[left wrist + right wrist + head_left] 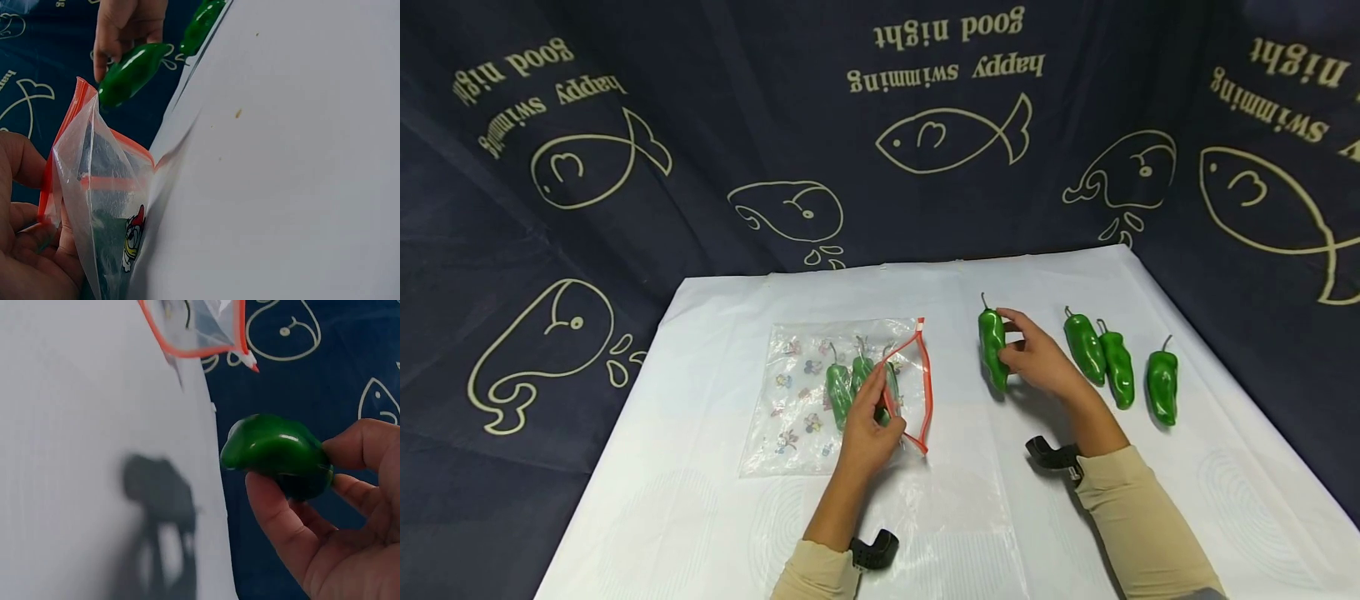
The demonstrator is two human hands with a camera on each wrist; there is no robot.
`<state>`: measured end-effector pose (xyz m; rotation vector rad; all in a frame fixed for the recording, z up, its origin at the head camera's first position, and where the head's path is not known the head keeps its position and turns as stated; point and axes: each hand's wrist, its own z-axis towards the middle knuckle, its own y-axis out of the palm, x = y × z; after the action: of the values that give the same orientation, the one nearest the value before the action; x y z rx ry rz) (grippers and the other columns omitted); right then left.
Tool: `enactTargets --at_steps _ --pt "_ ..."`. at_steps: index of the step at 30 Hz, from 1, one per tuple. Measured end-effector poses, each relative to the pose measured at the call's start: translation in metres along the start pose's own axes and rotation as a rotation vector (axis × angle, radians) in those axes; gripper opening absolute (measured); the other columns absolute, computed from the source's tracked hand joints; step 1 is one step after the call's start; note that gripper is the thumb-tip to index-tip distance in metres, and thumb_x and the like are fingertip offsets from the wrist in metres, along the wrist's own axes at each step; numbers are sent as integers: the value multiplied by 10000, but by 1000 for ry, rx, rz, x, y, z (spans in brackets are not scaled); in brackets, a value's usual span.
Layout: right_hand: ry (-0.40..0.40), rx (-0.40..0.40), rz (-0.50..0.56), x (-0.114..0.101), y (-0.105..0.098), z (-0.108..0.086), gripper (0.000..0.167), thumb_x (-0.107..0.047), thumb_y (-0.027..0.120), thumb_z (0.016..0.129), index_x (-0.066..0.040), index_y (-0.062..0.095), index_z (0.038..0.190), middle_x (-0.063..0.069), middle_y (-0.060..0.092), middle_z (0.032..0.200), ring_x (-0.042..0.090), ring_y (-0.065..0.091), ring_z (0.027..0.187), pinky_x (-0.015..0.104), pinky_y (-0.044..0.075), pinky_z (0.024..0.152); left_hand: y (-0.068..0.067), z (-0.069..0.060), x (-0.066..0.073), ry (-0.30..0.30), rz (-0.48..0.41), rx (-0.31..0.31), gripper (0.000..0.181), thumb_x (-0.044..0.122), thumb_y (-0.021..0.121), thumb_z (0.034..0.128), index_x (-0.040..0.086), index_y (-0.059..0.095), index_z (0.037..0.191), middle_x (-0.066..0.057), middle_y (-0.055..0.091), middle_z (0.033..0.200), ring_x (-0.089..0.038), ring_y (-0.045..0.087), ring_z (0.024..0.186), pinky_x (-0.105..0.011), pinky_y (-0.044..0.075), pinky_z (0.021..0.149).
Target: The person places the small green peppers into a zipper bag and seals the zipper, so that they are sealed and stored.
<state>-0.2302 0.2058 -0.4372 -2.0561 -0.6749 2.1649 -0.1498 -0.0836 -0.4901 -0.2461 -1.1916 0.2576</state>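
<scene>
My left hand (870, 427) pinches the upper lip of a clear zip bag (793, 400) with a red zip edge and small cartoon prints. The bag lies on the table with its mouth held apart, facing right. Several green peppers (838, 392) show through its plastic, partly hidden by the hand. To the right of the mouth, my right hand (1033, 354) holds one green pepper (992, 346) between thumb and fingers. In the right wrist view, that pepper (278, 450) is above the white surface and casts a shadow on it.
Two green peppers lie side by side right of my right hand, a left one (1084, 348) and a right one (1117, 367). Another pepper (1162, 385) lies farther right. A white cloth covers the table (700, 517). Dark printed fabric (700, 125) hangs behind and at the sides.
</scene>
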Motion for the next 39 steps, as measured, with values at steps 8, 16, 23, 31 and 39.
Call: enactTargets --at_steps 8,16,23,31,39 --pt "10 -19 114 -5 13 0 758 59 532 861 -71 253 1554 270 380 1406 299 608 993 354 575 700 -7 -2 34 -2 -30 -3 754 -134 543 694 -135 398 1434 -280 378 1507 -394 362 1388 -334 340 1093" --pt "12 -18 200 -7 33 2 730 71 533 869 -74 277 1537 262 385 1375 238 616 934 363 579 696 -11 -3 46 -9 -29 -19 741 -127 542 705 -138 396 1432 -277 376 1509 -395 360 1389 -340 348 1090" --pt "5 -27 233 -10 49 2 708 54 539 866 -73 307 1523 259 407 1343 224 627 898 369 578 700 -11 -2 44 -13 -46 -23 742 -123 547 707 -157 383 1429 -285 365 1513 -401 359 1387 -333 355 1082" --pt "20 -97 239 -17 62 -4 724 55 542 840 -76 319 1516 251 418 1350 235 630 897 394 580 708 -6 -2 23 -11 -21 -9 768 -90 567 699 -109 403 1449 -200 380 1535 -348 355 1404 -357 329 1106" --pt "16 -154 265 -17 74 -12 690 58 535 841 -52 345 1495 261 434 1330 222 624 885 402 584 698 -1 0 -1 -30 19 -12 797 -31 589 701 -46 408 1477 -136 371 1559 -268 332 1425 -408 288 1138"
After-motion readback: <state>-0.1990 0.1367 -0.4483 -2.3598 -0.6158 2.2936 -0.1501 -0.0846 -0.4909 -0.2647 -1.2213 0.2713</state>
